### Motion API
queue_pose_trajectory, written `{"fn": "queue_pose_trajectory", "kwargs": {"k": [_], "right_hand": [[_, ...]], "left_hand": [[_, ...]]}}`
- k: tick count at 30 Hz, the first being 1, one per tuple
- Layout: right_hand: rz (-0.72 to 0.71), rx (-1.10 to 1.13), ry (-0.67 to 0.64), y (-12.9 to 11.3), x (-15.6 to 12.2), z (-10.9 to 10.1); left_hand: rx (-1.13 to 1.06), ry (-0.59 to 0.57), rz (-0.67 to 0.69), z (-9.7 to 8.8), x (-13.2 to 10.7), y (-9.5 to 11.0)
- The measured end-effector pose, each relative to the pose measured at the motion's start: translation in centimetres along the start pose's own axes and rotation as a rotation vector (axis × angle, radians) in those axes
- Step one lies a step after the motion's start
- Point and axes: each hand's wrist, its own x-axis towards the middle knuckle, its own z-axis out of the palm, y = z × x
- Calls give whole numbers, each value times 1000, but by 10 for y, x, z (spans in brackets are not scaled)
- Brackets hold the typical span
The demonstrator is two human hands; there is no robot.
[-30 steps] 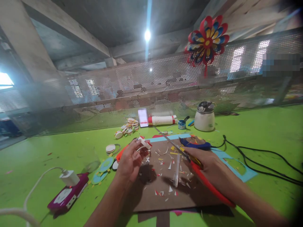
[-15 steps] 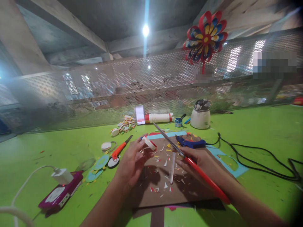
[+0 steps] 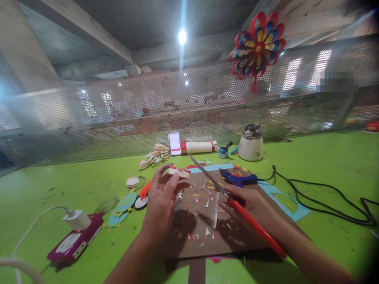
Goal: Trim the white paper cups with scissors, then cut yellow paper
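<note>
My left hand [image 3: 161, 203] pinches a small white and red paper ring [image 3: 182, 173] between thumb and fingers, above a brown board [image 3: 207, 246]. In my right hand [image 3: 254, 205] are scissors [image 3: 258, 227], seen nearly edge-on, with red handles and blades pointing up and left. The blade tips are apart from the ring, just to its right. White, red and yellow paper snips are scattered over the board. A clear glue stick [image 3: 215, 213] lies between my hands. Beyond my right hand rests a blue glue gun [image 3: 239, 178].
A purple power strip [image 3: 75, 240] with a white plug stands left. Blue paper discs [image 3: 127, 202] and an orange-handled knife [image 3: 144, 190] lie beside my left arm. Small white rounds [image 3: 156, 155], a phone [image 3: 175, 148] and a jug [image 3: 250, 146] stand behind. A black cord [image 3: 319, 189] runs right.
My left hand has moved slightly left and up and turned the paper ring, which now lies flatter. It covers part of the orange-handled knife. My right hand and the scissors have barely moved.
</note>
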Motion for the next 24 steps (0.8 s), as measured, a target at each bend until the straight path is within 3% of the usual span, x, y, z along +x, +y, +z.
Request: {"fn": "queue_pose_trajectory", "kwargs": {"k": [7, 24], "right_hand": [[1, 38, -45, -5, -5, 3], [-36, 59, -105, -11, -9, 5]], "left_hand": [[16, 52, 104, 0, -2, 1], [18, 55, 63, 0, -2, 4]]}}
